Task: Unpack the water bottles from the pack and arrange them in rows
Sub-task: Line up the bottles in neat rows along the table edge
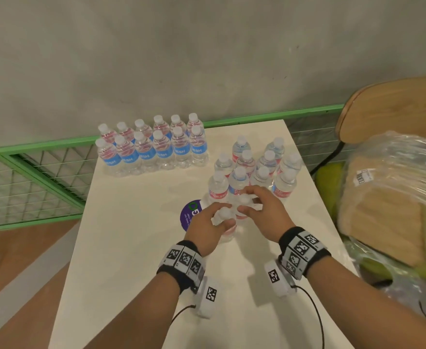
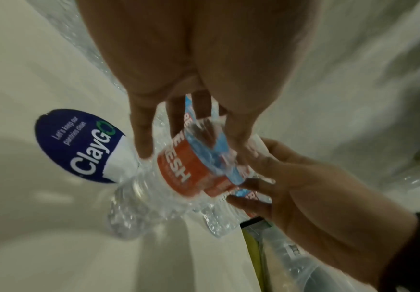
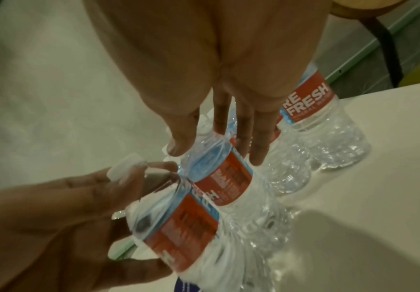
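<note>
Two bottles [image 1: 228,220] at frame centre are being gripped near their caps, left hand [image 1: 208,229] and right hand [image 1: 262,212] each pinching one; thin walls likely flexing, so hold necks.

24 water bottles [image 1: 162,149]; 1 table [image 1: 131,235]; 1 chair [image 1: 395,107].

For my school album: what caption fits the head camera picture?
Two hands grip bottles beside rows on the white table.

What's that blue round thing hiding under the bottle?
It is a round blue sticker stuck flat on the white table. The left hand holds a bottle covering its edge, so that part is hidden.
</note>
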{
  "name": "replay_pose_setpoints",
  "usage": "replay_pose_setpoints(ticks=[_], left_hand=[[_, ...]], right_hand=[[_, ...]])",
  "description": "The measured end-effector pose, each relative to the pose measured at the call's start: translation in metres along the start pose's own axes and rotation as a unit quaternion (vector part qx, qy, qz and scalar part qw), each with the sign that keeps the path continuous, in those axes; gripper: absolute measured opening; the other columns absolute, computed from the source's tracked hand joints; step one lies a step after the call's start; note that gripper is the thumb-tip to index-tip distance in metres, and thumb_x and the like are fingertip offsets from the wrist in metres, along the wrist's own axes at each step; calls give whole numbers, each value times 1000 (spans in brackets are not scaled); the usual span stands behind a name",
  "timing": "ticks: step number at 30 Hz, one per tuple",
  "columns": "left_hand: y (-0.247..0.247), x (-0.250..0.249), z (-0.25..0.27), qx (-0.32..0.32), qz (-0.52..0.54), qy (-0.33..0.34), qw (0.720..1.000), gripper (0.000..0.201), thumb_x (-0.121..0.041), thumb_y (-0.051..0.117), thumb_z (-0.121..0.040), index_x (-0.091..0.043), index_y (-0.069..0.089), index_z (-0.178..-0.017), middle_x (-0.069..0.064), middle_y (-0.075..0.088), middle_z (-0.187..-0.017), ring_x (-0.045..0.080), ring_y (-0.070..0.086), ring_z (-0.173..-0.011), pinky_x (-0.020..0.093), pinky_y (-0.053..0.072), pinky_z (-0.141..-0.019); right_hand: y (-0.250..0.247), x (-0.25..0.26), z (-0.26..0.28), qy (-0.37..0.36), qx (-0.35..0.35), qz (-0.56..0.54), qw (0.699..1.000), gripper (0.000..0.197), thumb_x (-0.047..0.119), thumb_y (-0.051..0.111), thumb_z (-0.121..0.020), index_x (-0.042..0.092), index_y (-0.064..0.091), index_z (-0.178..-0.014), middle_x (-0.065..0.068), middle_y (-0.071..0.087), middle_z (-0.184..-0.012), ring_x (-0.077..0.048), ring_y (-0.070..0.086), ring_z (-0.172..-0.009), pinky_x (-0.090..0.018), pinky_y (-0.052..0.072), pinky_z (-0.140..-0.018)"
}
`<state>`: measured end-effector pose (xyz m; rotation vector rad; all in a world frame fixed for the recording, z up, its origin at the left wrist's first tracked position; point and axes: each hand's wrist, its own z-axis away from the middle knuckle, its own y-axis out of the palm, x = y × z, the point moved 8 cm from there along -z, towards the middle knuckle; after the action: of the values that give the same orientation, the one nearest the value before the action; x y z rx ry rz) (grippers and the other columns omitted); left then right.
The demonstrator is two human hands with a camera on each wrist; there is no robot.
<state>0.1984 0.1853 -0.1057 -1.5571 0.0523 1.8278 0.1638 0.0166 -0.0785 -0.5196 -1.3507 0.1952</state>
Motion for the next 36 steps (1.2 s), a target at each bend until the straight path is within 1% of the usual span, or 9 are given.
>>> replay_pose_setpoints(ticks=[3,6,8,11,15,21,25,30,36], left_hand=[[-7,6,10,68,34,9,997,32,-27,77,-80,-35,69,-110,-20,70,-99,-4,62,-91,25,49,-87],[-29,25,28,85,100,-37,991,28,-23,80,-79,-29,73,-106,-7,74,-97,10,69,-91,30,58,-73],[-53,42,39,59,109,-48,991,27,-22,82,-77,-28,74,-102,-6,71,-102,16,68,-97,32,59,-71],[-106,61,52,-8,63,-21,998,28,-27,84,-73,-35,74,-98,-7,64,-109,12,66,-101,36,57,-87],[-185,87,58,-90,-52,-22,994,32,-35,83,-72,-43,73,-102,-12,58,-105,5,63,-96,25,49,-91],[-292,128,38,-233,-105,-105,961,37,-38,82,-74,-33,71,-109,-4,50,-108,8,60,-84,20,44,-77],[-326,130,7,-222,-176,-103,954,39,-38,80,-76,-30,71,-112,3,45,-107,24,57,-93,30,45,-86],[-345,124,-26,-194,-186,-74,960,33,-28,79,-78,-30,71,-110,3,52,-110,23,58,-98,32,45,-86],[-365,116,-50,-209,-155,-89,962,36,-7,75,-78,-35,72,-101,-5,66,-109,17,63,-95,29,50,-82]], right_hand=[[3,3,8,2,26,0,1000,32,17,76,-81,31,60,-105,21,61,-110,-8,59,-103,-23,45,-90],[12,16,14,10,70,52,996,29,20,74,-82,29,61,-106,18,62,-107,-9,61,-94,-23,49,-84],[29,29,17,10,126,109,986,27,24,72,-84,31,60,-107,17,61,-107,-12,61,-88,-22,50,-79],[61,55,16,3,188,145,971,25,28,71,-85,32,60,-106,15,63,-104,-12,62,-85,-23,51,-75],[112,97,0,-40,217,139,966,25,23,73,-83,27,62,-104,15,62,-98,-7,61,-84,-16,49,-71],[191,140,-58,-78,211,125,966,23,18,72,-84,25,63,-103,10,65,-101,-8,59,-76,-13,45,-66],[236,160,-108,-96,204,153,962,22,8,67,-85,23,63,-100,5,65,-101,-6,55,-74,-17,41,-63],[261,181,-149,-102,179,221,953,23,16,66,-87,18,61,-110,0,64,-107,-20,60,-95,-28,50,-78],[266,194,-182,-84,127,243,958,27,11,64,-87,15,57,-113,-6,63,-103,-25,61,-91,-35,52,-78]])
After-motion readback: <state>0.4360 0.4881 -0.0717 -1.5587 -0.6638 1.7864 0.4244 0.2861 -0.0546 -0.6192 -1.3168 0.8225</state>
